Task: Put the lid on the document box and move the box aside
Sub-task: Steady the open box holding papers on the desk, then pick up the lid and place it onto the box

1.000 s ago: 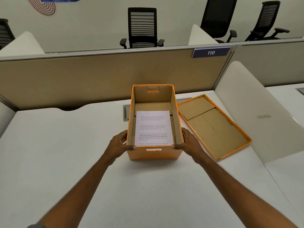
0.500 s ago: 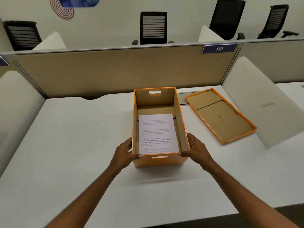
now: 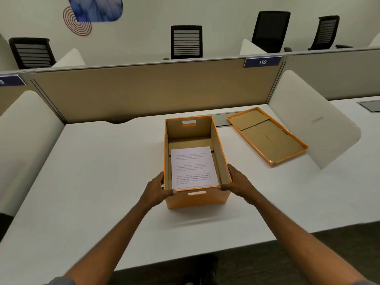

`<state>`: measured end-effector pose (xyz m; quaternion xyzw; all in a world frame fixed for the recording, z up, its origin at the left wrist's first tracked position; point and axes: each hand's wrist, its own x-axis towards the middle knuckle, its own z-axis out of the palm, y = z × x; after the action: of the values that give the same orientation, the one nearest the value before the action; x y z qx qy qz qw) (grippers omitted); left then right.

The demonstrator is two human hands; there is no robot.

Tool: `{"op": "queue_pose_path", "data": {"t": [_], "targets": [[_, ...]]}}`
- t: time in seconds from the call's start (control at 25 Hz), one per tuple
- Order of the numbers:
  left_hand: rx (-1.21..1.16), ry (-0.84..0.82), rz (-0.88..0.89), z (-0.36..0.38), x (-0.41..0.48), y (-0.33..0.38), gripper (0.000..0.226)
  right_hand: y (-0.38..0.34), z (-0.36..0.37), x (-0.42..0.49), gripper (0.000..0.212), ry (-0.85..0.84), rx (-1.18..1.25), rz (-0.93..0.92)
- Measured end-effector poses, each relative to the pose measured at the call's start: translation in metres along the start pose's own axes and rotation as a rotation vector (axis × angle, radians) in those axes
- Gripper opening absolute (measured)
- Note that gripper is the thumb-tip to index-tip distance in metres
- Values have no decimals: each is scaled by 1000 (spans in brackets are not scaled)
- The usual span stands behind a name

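Note:
An open orange document box stands on the white desk, a printed sheet lying flat inside it. My left hand grips the box's near left corner and my right hand grips its near right corner, thumbs over the rim. The orange lid lies upside down on the desk to the right of the box, apart from it, its brown cardboard inside facing up.
A tan partition with a "110" sign closes the desk's far side. White side dividers stand at left and right. A grey cable hatch sits behind the box. Several office chairs stand beyond the partition.
The camera has pulled back and turned left, showing more desk and floor. Both hands still hold the box's near corners; box and lid look unmoved on the desk.

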<state>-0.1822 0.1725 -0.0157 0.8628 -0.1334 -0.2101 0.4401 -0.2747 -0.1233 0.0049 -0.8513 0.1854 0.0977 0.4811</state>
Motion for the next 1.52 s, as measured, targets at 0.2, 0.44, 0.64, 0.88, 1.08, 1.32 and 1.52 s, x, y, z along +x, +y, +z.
{"op": "queue_pose_path", "data": {"t": [0.2, 0.44, 0.64, 0.88, 1.08, 1.32, 1.52], "targets": [[202, 86, -38, 25, 1, 16, 119, 11, 2, -2, 114, 71, -218, -47], [366, 113, 350, 88, 20, 72, 101, 55, -41, -8, 99, 317, -460, -148], [509, 13, 541, 164, 62, 141, 95, 97, -105, 6, 96, 416, -570, -122], [627, -111, 568, 264, 148, 205, 85, 161, -194, 49, 91, 417, -630, -68], [697, -216, 502, 339, 197, 221, 78, 208, -241, 92, 79, 354, -636, -27], [765, -292, 405, 401, 241, 218, 83, 260, -270, 135, 70, 232, -717, -4], [853, -384, 347, 426, 252, 197, 83, 288, -261, 148, 65, 79, -848, 21]]}}
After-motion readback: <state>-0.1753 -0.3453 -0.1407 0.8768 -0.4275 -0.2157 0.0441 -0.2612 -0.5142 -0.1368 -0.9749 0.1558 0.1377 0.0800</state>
